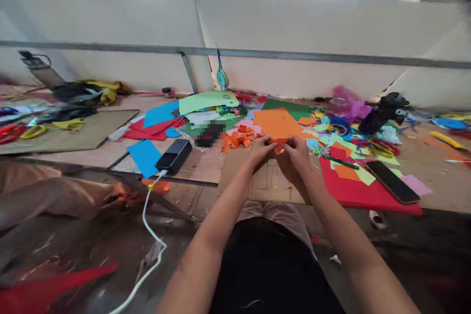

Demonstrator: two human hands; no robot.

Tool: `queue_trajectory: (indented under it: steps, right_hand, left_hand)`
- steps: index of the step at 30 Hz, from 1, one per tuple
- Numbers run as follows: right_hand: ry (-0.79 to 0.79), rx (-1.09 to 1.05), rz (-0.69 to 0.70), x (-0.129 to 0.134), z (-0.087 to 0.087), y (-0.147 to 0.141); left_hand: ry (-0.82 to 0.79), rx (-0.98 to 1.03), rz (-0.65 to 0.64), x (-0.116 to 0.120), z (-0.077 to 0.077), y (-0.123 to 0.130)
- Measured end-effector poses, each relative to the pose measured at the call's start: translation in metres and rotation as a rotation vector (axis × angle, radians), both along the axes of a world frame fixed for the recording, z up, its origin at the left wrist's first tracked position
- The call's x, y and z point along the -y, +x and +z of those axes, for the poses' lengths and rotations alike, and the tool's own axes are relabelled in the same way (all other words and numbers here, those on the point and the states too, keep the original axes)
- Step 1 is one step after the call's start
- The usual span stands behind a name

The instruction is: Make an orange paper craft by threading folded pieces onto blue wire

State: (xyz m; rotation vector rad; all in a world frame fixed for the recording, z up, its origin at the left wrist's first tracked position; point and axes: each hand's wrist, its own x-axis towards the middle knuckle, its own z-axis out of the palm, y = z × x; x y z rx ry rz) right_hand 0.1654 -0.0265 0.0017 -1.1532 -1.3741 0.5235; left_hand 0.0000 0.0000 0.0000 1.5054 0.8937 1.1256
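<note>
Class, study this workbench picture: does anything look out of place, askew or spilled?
Yes, mostly untidiness. A white shoe lies on the floor beneath the bench, an odd spot. The phone sits askew on red sheets, and loose paper squares are strewn, overlapping, beside it. I see no spilled liquid.
</note>
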Motion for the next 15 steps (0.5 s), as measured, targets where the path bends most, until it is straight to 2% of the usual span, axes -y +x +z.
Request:
queue_trajectory:
  steps: [7,15]
  right_hand:
    - [0.011,-0.029,0.077,0.006,0.005,-0.005]
    - [0.043,0.106,0.125,0.012,0.007,-0.004]
  left_hand:
    - [0.029,-0.031,0.000,-0.006,-0.002,-0.002]
    - [-0.042,0.106,0.008,-0.013,-0.007,-0.001]
